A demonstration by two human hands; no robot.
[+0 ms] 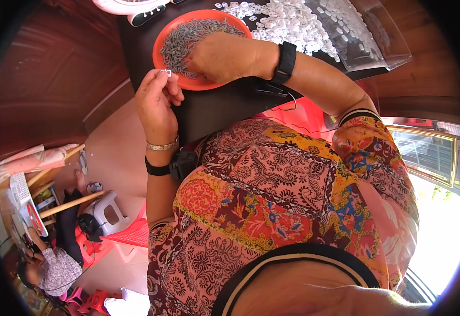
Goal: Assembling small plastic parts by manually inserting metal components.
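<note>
Partner: Left hand, state?

Me: My left hand (158, 100) is pinched, thumb and fingertips closed around one white piece (167, 73). It is small and smooth-looking, and I hold it up at the near-left rim of the bowl, above the desk (203, 113).

Partner: And the right?

Me: My right hand (219, 57) reaches across the bowl, palm down, fingers dipped among the grey pieces. The fingertips are hidden, so I cannot tell whether they grip anything.

Partner: Describe the bowl and contents.

Me: Bowl (158, 46): round, orange-red, glossy like plastic, with a smooth rim. Contents: many slender grey pieces (185, 39), short and matt, tangled in a loose heap. Finer detail is too small to read.

Partner: Other stock?

Me: A loose pile of white pieces (293, 26) just right of the bowl. Rounded, blocky outlines, many with openings, surfaces slightly shiny. More lie in a clear container (393, 45) farther right; its walls are thin, transparent and glossy.

Partner: The working surface?

Me: Black, flat, dull sheen.

Partner: Anything worn?

Me: A dark band (286, 63) on my right wrist, woven-looking; a patterned metallic bracelet (161, 145) on my left.
</note>
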